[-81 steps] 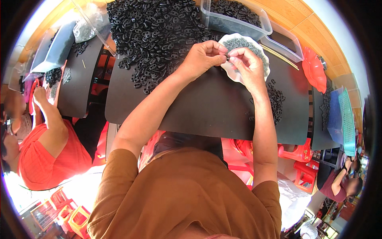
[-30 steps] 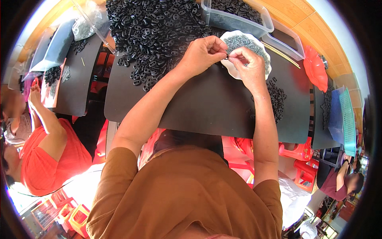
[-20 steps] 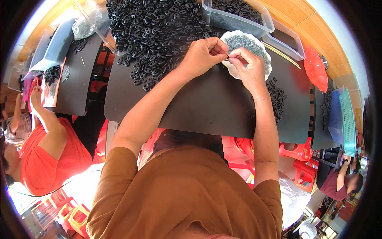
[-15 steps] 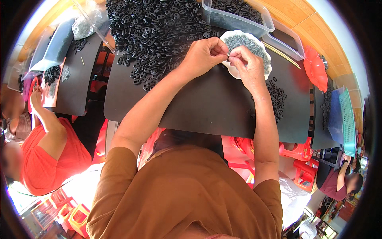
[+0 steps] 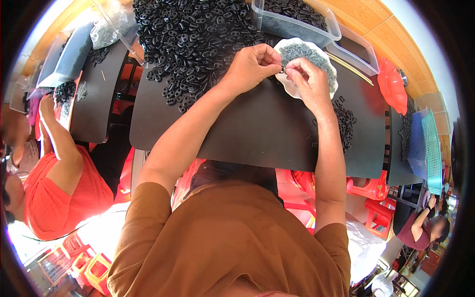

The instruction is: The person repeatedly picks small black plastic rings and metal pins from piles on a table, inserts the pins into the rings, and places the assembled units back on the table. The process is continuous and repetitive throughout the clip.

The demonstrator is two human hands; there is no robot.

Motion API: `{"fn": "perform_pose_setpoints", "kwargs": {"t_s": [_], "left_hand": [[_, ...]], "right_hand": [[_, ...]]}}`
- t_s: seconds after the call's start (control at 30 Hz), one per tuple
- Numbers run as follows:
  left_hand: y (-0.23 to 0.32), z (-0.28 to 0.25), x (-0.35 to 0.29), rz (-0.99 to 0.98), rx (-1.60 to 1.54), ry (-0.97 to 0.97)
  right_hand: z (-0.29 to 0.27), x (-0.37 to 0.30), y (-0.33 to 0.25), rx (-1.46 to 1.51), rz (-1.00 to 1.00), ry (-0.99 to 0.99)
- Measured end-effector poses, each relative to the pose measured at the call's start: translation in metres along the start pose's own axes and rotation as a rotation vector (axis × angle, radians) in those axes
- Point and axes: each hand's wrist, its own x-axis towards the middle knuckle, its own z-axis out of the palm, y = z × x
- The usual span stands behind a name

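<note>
My left hand (image 5: 253, 68) pinches a small black piece with holes (image 5: 283, 70) between thumb and fingertips. Close beside it, my right hand (image 5: 309, 83) is closed in a pinch at the piece's right side; whatever lies in its fingertips is too small to make out. Both hands hover over the near left edge of a white scalloped bowl (image 5: 290, 90), which holds many small grey translucent pieces (image 5: 308, 51). To the left spreads a large heap of black two-holed pieces (image 5: 193, 47). A smaller pile of black pieces (image 5: 345, 121) lies beside my right forearm.
Clear plastic bins (image 5: 297, 25) stand at the back of the dark table (image 5: 247, 133). Thin yellowish sticks (image 5: 350, 68) lie right of the bowl, near a red scalloped dish (image 5: 392, 85). People sit at neighbouring tables: one in red (image 5: 64, 183) at left, another at far right (image 5: 420, 230).
My fingertips have shifted slightly, and the black piece between them shows more clearly now. The person in red at left has moved an arm and leaned a little.
</note>
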Motion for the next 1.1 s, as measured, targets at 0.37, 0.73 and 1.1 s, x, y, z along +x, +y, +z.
{"fn": "perform_pose_setpoints", "kwargs": {"t_s": [0.37,0.73,1.1], "left_hand": [[0.001,0.003,-0.002,-0.016,-0.077,0.006],[0.003,0.008,-0.005,-0.079,-0.232,-0.025],[0.009,0.001,-0.007,-0.051,-0.44,-0.013]], "right_hand": [[0.012,-0.002,-0.005,-0.323,-0.16,0.066],[0.011,-0.001,0.0,-0.299,-0.132,0.069],[0.015,-0.004,-0.008,0.439,0.048,0.036]]}}
